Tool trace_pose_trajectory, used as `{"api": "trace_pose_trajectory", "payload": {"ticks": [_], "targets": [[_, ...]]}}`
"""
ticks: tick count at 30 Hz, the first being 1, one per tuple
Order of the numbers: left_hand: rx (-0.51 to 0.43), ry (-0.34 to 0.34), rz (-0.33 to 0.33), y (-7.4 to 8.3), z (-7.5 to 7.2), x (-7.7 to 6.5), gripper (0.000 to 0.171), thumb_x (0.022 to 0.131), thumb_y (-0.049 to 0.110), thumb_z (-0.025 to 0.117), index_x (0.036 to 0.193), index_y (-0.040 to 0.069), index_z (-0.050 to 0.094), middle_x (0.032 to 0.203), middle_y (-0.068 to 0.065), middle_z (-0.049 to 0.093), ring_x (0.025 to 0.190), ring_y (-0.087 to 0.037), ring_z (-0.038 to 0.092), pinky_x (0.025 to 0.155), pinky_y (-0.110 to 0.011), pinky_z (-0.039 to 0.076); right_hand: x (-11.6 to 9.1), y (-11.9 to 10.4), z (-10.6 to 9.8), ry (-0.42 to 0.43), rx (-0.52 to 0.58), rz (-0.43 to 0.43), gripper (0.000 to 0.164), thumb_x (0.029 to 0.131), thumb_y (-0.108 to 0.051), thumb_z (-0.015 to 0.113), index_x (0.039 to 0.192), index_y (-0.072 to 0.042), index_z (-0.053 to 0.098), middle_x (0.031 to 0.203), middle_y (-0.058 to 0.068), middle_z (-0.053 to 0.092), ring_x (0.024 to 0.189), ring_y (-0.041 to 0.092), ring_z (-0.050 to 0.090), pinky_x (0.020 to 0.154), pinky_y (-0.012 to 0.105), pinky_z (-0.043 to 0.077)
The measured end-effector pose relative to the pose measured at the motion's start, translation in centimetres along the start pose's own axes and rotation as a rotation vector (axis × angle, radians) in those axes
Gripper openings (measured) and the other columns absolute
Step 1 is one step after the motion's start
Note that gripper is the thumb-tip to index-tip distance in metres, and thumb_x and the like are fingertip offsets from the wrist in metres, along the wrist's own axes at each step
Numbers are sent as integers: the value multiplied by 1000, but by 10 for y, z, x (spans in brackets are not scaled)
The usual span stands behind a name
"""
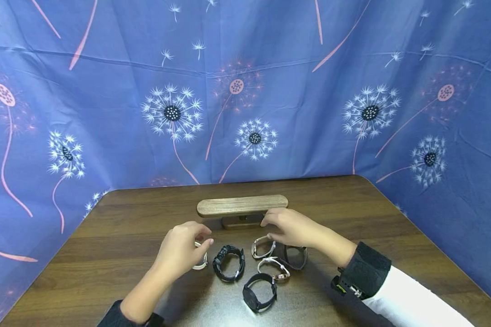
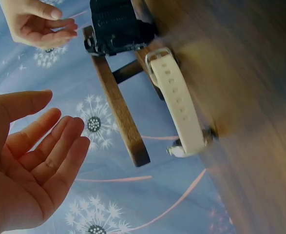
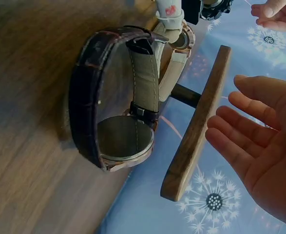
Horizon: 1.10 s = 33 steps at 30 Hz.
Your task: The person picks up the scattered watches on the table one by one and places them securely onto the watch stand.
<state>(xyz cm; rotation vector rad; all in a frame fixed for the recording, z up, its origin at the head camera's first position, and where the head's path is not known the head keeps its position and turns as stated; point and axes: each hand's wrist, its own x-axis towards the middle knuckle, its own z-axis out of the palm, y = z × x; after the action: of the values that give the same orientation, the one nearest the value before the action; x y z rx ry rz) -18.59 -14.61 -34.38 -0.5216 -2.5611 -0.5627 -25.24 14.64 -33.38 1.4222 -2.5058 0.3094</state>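
My left hand [image 1: 183,249] hovers with relaxed fingers over a cream-strapped watch [image 1: 202,261], holding nothing; in the left wrist view that strap [image 2: 179,105] stands looped on its side. My right hand [image 1: 291,227], also empty and loosely bent, is above a dark brown leather-strapped watch [image 1: 302,262] and beside a beige-strapped watch [image 1: 255,250]. The right wrist view shows the brown strap [image 3: 84,100] buckled in a loop. Between the hands are a chunky black watch [image 1: 217,265], a white-strapped watch [image 1: 283,275] and a slim black watch [image 1: 250,298].
A wooden stand with a long rounded bar [image 1: 242,205] on a short post is behind the watches, close to both hands. The brown wooden table [image 1: 127,227] ends at a blue dandelion-print cloth [image 1: 294,113] hanging behind it and along its sides.
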Motion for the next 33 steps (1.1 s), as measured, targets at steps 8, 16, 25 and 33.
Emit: {"api": "trace_pose_trajectory", "payload": {"ticks": [8, 16, 25, 33], "targets": [[-144, 0, 35, 6, 6, 7, 10, 79, 10, 80, 82, 16, 74, 75, 8, 66, 65, -8, 61, 58, -22, 50, 11, 0, 6, -95, 54, 7, 20, 80, -4, 76, 99, -2, 69, 97, 6, 67, 90, 19, 65, 81, 31, 55], [-251, 10, 32, 15, 10, 14, 8, 79, 9, 80, 84, 11, 74, 76, 7, 68, 64, -3, 60, 59, -21, 51, 25, 0, 12, -196, -1, 24, 18, 79, -3, 76, 96, -2, 71, 94, 6, 68, 87, 18, 65, 78, 29, 55], [-306, -18, 2, 20, 19, 21, 7, 80, 9, 79, 82, 13, 74, 73, 10, 68, 63, 1, 59, 58, -20, 51, 35, 0, 20, -288, -30, 48, 20, 74, 1, 77, 92, -4, 71, 88, 3, 68, 80, 14, 62, 73, 27, 54], [-341, -30, -21, 20, 21, 21, 7, 80, 8, 79, 82, 12, 74, 73, 9, 69, 63, -1, 61, 59, -21, 51, 39, 0, 29, -269, -61, 22, 17, 70, 5, 74, 76, -10, 69, 72, -5, 61, 66, 8, 55, 59, 22, 50]]}}
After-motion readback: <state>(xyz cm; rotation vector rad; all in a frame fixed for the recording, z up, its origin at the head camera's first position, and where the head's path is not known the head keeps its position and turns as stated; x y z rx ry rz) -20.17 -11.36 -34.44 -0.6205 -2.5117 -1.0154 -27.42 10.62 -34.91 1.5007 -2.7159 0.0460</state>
